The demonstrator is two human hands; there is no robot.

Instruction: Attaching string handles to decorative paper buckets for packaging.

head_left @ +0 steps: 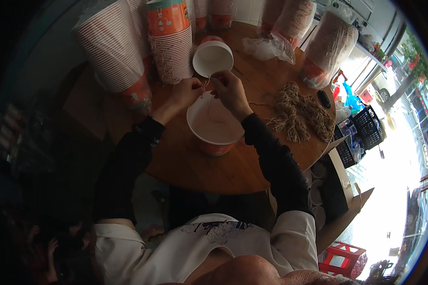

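Both of my hands meet above the far rim of a paper bucket (213, 129), white inside and orange outside, which stands upright on the round wooden table (190, 173). Pinched in the fingers of my left hand (190, 91) is a thin pale string (209, 105). My right hand (229, 91) is closed on the same string, and a length of it hangs down into the bucket. Just beyond my hands a second paper bucket (213, 57) lies tipped, its white mouth facing me. Right of my right forearm lies a tangled bundle of brown twine (295, 111).
Tall stacks of nested paper buckets (172, 57) line the table's far left. A bagged stack (332, 47) stands far right, near crumpled plastic wrap (273, 49). A small black object (324, 99) lies by the twine. Beyond the right edge are black crates (366, 128) and a red stool (342, 259).
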